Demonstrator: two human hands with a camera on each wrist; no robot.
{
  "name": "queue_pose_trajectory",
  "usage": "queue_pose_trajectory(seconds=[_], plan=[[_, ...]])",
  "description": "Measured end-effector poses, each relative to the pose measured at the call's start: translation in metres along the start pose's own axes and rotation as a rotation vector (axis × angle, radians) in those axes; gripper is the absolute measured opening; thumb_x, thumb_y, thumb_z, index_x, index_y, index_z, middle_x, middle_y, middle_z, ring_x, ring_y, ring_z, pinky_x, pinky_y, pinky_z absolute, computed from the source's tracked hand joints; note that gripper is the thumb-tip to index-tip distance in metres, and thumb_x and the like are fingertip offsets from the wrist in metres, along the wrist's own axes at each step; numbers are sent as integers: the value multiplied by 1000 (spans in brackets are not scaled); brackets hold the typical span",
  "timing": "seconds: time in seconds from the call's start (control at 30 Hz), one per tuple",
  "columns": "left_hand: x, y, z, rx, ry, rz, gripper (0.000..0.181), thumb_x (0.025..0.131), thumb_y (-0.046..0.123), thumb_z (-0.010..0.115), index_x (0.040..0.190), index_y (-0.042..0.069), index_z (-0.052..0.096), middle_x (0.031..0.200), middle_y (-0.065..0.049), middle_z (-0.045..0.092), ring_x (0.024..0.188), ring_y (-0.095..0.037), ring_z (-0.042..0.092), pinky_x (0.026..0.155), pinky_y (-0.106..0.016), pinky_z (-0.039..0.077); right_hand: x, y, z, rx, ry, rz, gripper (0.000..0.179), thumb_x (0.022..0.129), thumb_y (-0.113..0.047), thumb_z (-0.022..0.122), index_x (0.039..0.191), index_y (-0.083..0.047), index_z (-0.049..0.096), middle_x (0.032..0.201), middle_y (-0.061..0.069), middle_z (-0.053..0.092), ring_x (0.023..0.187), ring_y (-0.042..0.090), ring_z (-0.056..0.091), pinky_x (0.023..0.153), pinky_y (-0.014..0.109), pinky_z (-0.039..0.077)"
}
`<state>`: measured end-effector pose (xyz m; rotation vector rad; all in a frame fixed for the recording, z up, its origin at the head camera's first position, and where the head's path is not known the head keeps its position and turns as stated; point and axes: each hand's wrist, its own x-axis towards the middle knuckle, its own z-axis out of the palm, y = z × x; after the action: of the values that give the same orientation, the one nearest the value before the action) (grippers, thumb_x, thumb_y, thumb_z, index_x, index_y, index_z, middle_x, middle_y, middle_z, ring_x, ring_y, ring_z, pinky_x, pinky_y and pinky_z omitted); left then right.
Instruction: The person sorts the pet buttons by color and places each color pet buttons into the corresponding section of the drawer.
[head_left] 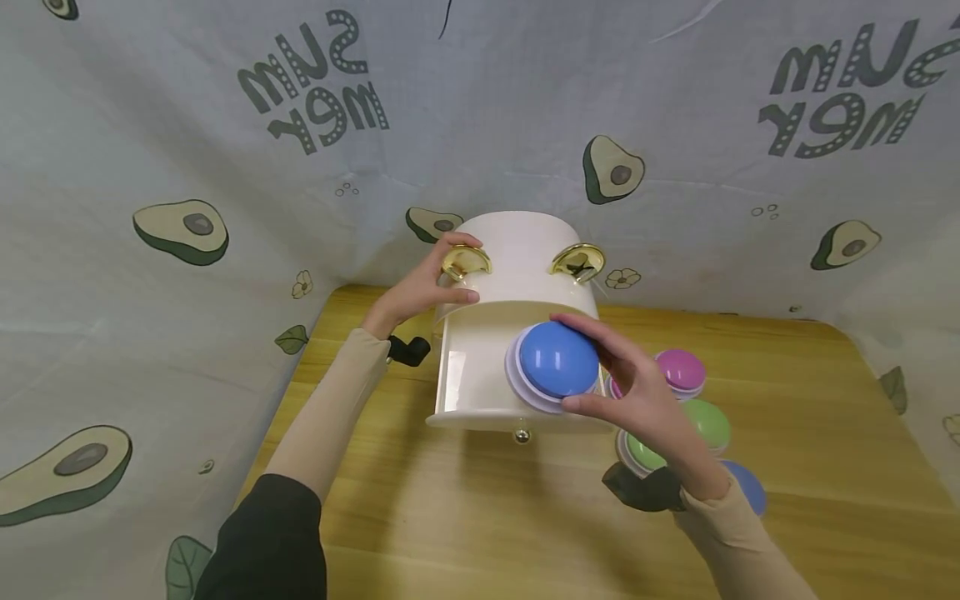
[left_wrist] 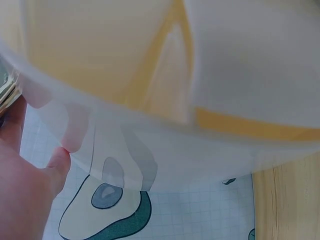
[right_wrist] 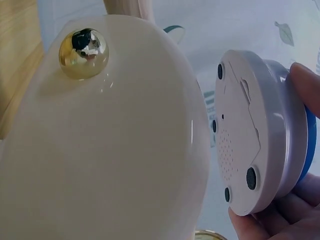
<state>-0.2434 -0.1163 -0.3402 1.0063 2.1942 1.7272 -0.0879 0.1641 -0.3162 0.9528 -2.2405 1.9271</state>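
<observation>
Head view gives the best look, so biggest stuff first. Table (head_left: 450,533) seems fine, plain wood, though it looks smooth enough that I'd guess the white box (head_left: 525,237) could skid if shoved. The drawer (head_left: 476,375) is pulled out at the front, and a heavy push down on it might tip the box or stress the runners.

Left hand (head_left: 423,283) is gripping the box at its upper left side, which should help. If that grip slackened, I'd expect a bump to shift everything.

Right hand (head_left: 637,392) has the blue button (head_left: 558,358) pinched between thumb and fingers, held over the right part of the drawer. Dome looks slick, so a slip could drop it hard. Right wrist view shows its base above the drawer front and not touching; come down too far forward and it'd catch the rim.

Spare buttons (head_left: 681,369) sit on the table under and beside the right forearm, so a sleeve could knock them. Left gold ear (head_left: 467,262) may be a weak spot if yanked. Tiny black feet (right_wrist: 252,178) could snag on that rim too.
</observation>
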Motion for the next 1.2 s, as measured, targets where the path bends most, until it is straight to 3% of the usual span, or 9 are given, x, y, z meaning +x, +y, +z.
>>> queue_pose_trajectory(seconds=[0.63,1.2], plan=[[0,0,1,24,10,11,64,84,0,70,136,9,35,143,-6,30,134,-19,26,110,-43,18,24,1,35,-42,-73,67,76,76,0,78,143,-9,43,143,3,43,131,19,39,107,33,30],[0,1,2,-4,13,17,64,83,-3,69,136,8,35,142,-7,31,132,-20,28,109,-44,20,39,2,49,-15,-104,172,77,74,2,79,141,-3,43,142,9,44,130,26,40,109,41,26]])
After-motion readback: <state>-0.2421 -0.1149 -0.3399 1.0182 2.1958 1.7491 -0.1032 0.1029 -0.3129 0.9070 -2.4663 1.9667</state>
